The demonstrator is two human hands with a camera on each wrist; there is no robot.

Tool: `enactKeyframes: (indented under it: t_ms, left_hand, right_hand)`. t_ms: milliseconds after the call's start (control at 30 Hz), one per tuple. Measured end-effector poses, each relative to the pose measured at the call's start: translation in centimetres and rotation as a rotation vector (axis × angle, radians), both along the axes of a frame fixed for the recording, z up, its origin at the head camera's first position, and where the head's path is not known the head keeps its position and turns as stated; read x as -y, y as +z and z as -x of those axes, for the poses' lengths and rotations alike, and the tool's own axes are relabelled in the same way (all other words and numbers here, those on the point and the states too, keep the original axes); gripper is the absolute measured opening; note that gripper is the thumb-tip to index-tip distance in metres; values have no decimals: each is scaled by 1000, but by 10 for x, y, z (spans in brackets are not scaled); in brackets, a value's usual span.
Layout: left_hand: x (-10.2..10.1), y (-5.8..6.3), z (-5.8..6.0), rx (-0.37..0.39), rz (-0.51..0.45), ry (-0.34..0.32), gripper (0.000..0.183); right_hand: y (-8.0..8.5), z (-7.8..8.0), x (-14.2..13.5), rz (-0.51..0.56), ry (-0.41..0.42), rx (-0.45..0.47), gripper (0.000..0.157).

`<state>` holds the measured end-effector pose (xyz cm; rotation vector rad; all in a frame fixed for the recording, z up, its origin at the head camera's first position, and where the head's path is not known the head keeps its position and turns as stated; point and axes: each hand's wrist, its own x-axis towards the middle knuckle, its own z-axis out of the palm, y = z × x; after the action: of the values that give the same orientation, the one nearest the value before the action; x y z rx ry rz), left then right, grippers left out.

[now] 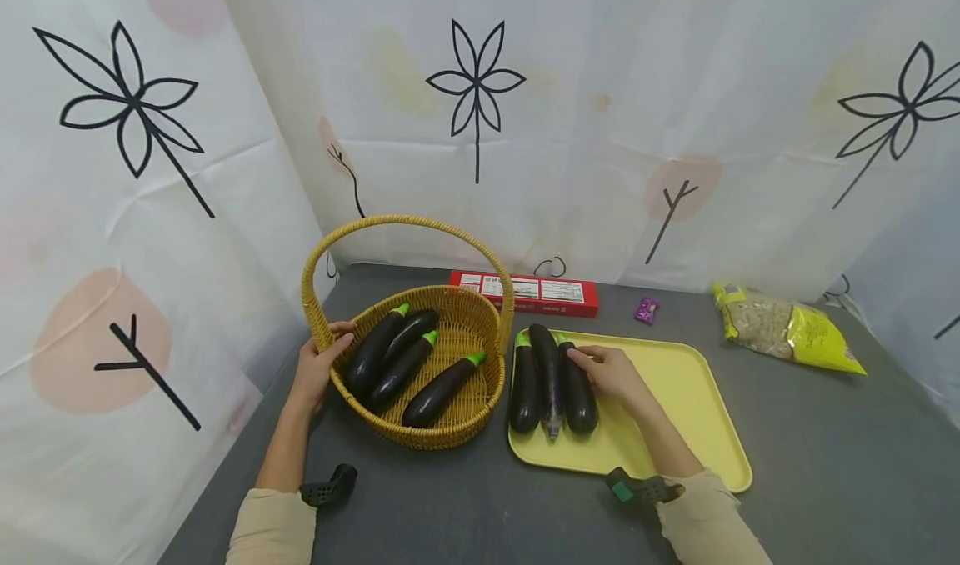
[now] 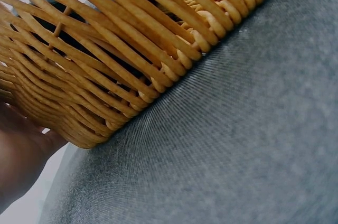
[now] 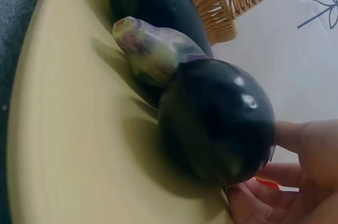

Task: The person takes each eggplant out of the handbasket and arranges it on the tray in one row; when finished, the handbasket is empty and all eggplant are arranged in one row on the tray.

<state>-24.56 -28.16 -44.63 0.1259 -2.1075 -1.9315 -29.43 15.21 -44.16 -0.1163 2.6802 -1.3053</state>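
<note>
On the grey table (image 1: 480,507): one wicker basket (image 1: 429,438), four eggplants (image 1: 442,390) inside; one yellow tray (image 1: 678,398), three eggplants (image 1: 527,390) side by side at its left. Left hand (image 1: 321,367) grips the basket rim by the handle's foot. Right hand (image 1: 611,373) has thumb and fingers round the rightmost eggplant (image 1: 580,398), near its cap. Right wrist view shows lower fingers that head view hides; left wrist view shows dark skins through the weave. Behind: one red box (image 1: 555,297), partly blocked by basket and handle; one purple packet (image 1: 647,310); one yellow bag (image 1: 787,330).
</note>
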Motion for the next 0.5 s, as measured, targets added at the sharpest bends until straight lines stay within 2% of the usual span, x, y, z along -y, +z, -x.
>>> enactKeyframes:
  t_ms: [267,500]
  left_hand:
    - [0,-1,0,10,4,6,40]
    - [0,0,0,13,9,2,40]
  right_hand:
    - [2,0,-9,155,19,70,47]
    - [4,0,-13,192,26,92,45]
